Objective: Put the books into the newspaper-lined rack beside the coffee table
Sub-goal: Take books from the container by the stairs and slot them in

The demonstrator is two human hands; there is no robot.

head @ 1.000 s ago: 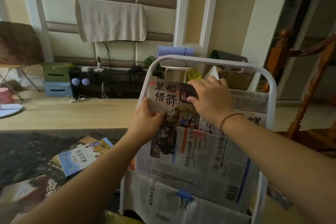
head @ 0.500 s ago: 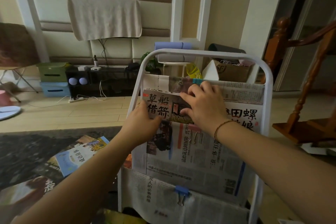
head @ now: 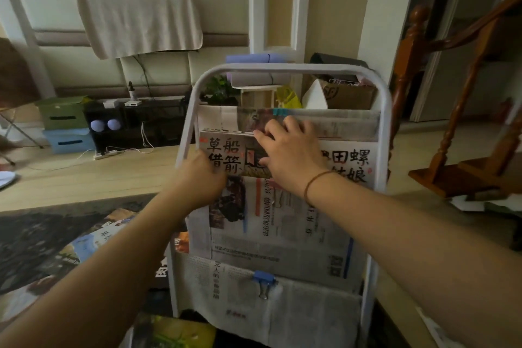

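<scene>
The rack, a white tube frame lined with newspaper, stands at the centre of the frame. A book with large Chinese characters on its cover sits in the upper middle pocket, its lower part hidden behind the pocket's newspaper front. A second book stands just to its right in the same pocket.

The left hand grips the first book's lower left corner, fingers curled around the edge. The right hand rests on the book's top right area, fingers spread and bent over the upper edge, pressing on it. A cord bracelet circles the right wrist.

A blue clip fastens the newspaper on the lower pocket. More books lie on the dark desk at the lower left of the frame.
</scene>
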